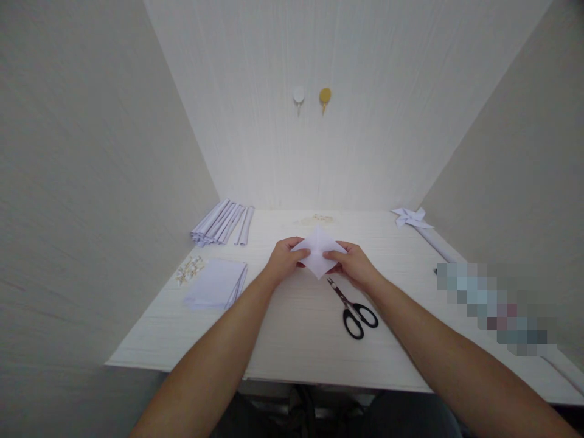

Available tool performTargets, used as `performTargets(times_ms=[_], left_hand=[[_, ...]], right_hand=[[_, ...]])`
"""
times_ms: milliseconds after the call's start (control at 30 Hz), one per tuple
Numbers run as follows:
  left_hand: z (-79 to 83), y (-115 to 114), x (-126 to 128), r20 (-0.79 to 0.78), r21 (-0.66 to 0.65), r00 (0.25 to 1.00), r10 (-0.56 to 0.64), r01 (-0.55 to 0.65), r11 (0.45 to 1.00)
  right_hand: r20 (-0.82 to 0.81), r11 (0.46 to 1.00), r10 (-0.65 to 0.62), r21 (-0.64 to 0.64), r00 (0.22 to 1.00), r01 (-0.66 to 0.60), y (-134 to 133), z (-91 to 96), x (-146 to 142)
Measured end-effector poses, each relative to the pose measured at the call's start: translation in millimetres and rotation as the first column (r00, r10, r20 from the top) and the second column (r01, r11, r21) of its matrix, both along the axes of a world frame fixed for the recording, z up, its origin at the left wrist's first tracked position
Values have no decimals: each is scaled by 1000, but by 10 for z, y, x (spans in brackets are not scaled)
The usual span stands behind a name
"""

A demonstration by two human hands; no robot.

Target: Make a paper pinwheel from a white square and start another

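A small white square of paper (318, 248) is held like a diamond, one corner pointing at me, just above the pale wooden table (292, 340). My left hand (285, 260) pinches its left corner with closed fingers. My right hand (353, 263) pinches the right corner the same way. Black-handled scissors (354, 309) lie shut on the table just below my right hand.
A stack of white paper squares (216, 285) lies at the left, with small pale pins or beads (190, 268) beside it. Rolled white paper sticks (223, 222) lie at the back left. A white paper pinwheel (412, 218) rests at the back right. Walls close in on three sides.
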State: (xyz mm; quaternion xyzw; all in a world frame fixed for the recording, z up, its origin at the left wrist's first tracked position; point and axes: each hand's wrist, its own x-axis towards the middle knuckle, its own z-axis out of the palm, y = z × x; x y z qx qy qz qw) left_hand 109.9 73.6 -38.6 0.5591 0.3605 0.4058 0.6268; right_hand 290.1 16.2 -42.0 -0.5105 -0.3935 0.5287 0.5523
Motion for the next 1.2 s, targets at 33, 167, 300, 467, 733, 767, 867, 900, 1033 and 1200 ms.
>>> performTargets(times_ms=[33,167,300,467,733,767,867,900,1033,1200], left_hand=[[-2,4,-5,-1,-4,1000,-10,10,1000],[-9,17,-20,3,-16,999,-33,33,999],[-16,29,-28,16,-31,1000,-19,19,999],[30,10,-39,13,-32,999,-41,41,999],[58,-5,-39,-15,-31,998,-56,56,998],[53,-2,-37,-18,-30,998,-54,53,998],[44,3,-29,-34,-23,998,-53,52,998],[44,3,-28,-40,-20,998,-56,55,998],[50,-8,-24,-67,-10,993,-93,92,996],[51,-26,-16,-82,-5,987,-137,137,991]], right_hand=[[-15,1000,2,-5,1000,-2,5,-6,7],[-62,999,26,-20,998,-27,15,-13,40],[-102,998,57,-27,993,-60,12,-2,71],[-138,995,83,-44,987,-90,8,37,100],[-139,988,134,-64,981,-144,-26,94,131],[-139,985,148,-65,979,-158,-33,100,137],[-136,976,193,-73,972,-204,-46,122,152],[-131,974,203,-79,970,-214,-48,130,153],[-70,971,213,-98,975,-219,-56,154,125],[-7,967,223,-128,975,-222,-65,160,88]])
